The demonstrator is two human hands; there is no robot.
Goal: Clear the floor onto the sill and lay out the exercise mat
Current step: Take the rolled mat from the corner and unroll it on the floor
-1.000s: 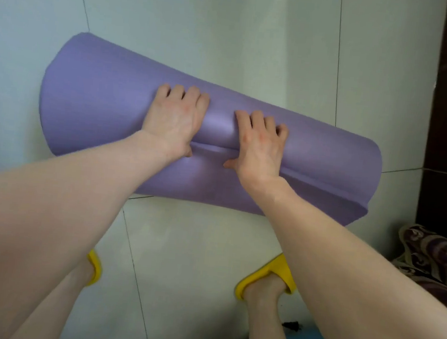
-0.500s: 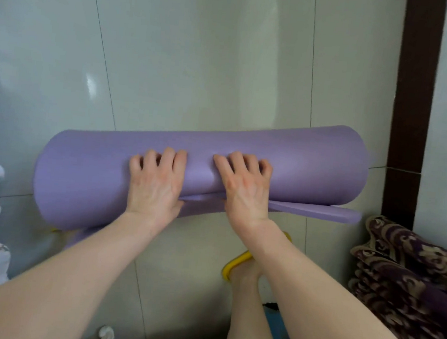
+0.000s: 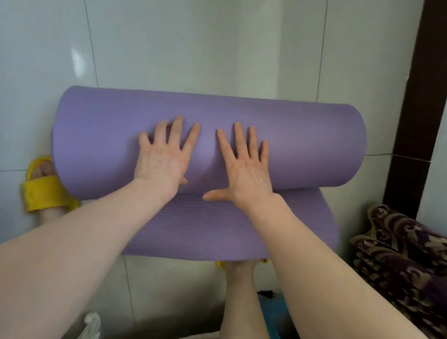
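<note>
Hands flat on a half-rolled mat

Mat [image 3: 288, 137], purple, lay on the tiled floor [image 3: 201, 44], its free end spread toward the person. The left hand [image 3: 163, 158] and right hand [image 3: 247, 169] pressed on the roll, fingers splayed, gripping nothing. A yellow slipper [image 3: 43, 190] showed beside it.
</note>
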